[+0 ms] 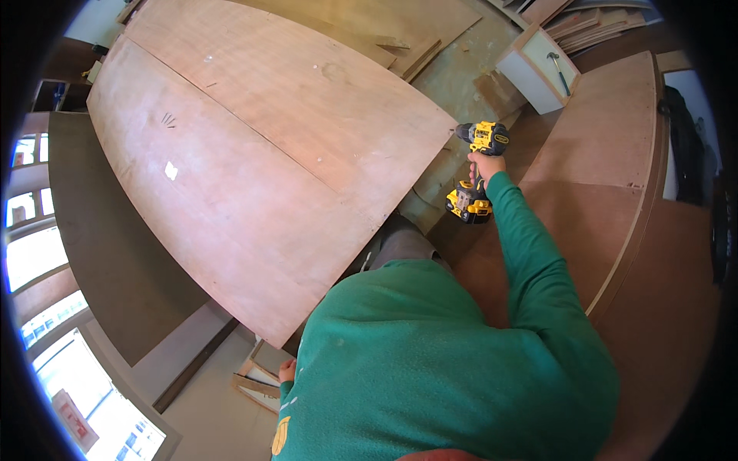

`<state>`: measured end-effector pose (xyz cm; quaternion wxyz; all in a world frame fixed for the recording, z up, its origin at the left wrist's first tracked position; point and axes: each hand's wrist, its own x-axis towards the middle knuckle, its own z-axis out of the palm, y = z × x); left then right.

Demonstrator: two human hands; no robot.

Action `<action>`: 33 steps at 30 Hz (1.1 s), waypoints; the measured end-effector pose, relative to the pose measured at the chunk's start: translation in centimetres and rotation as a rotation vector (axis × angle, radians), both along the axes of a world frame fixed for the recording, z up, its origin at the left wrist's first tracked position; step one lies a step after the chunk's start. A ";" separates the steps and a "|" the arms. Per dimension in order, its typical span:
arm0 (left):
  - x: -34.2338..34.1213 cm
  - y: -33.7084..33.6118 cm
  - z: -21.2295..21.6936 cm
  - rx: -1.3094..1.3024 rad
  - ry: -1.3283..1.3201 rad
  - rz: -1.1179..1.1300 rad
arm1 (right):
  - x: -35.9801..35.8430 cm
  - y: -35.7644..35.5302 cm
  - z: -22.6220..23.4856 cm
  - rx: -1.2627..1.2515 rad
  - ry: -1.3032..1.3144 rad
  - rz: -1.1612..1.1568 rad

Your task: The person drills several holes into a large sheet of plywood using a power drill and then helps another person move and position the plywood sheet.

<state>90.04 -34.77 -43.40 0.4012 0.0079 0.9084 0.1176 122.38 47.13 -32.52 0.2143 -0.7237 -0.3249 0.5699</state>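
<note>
"Two hands show; which one is working?"

"Right hand (487,164), by the look of it. Its fingers are wrapped around the grip of a yellow-and-black cordless drill (487,137)."

"And where is the drill?"

"At the right-hand corner of the large wooden panel (254,207), its nose pointing left toward that corner. Whether the tip touches the wood, I can't tell."

"What about the left hand (287,371)?"

"Low down, just beside the panel's near corner and partly hidden by the green sweater (430,346). I can't tell whether its fingers are open, closed or gripping anything."

"Which step would you call this?"

"My guess is drilling or driving a fastener at the corner, or lining up for it. No fastener is clear at the tip."

"So what does the move call for?"

"A firm right wrist, the tip set squarely on its spot, and a panel that can't shift. I'd also mind the loose nails or screws (168,120) lying on the panel, well apart from the drill."
</note>
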 end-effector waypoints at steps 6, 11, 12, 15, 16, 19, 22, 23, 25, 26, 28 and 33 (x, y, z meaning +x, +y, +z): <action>2.9 7.5 2.4 0.102 0.024 0.068 | 2.2 2.9 -0.7 -0.041 -0.033 0.154; 0.4 15.2 7.1 0.135 0.031 0.235 | 2.7 3.0 -1.3 -0.080 -0.080 0.223; 0.2 16.1 7.1 0.163 0.048 0.246 | 2.6 3.2 -1.2 -0.064 -0.106 0.266; -0.8 17.7 6.2 0.202 0.034 0.261 | 2.9 4.5 -0.6 -0.027 -0.189 0.413; -1.1 18.0 5.9 0.234 0.027 0.287 | 3.0 5.6 -0.3 -0.023 -0.251 0.516; 0.0 18.8 5.9 0.173 0.024 0.225 | 0.8 9.1 1.7 0.026 -0.471 0.877; -0.3 21.0 6.0 0.092 0.156 -0.006 | -2.6 10.7 4.4 0.054 -0.709 1.169; -0.5 21.9 5.7 0.139 0.257 -0.100 | -4.2 10.6 5.5 0.029 -0.744 1.209; -1.8 28.1 5.8 0.277 0.363 -0.206 | -4.8 11.7 5.6 -0.107 -0.745 1.198; -2.1 32.6 7.3 0.353 0.369 -0.210 | -4.6 11.6 5.0 -0.157 -0.622 1.055; -2.4 41.3 10.6 0.534 0.332 -0.252 | -4.1 11.1 4.4 -0.242 -0.375 0.766; -0.2 60.2 15.8 0.929 0.273 -0.548 | -3.6 10.5 2.7 -0.254 -0.064 0.361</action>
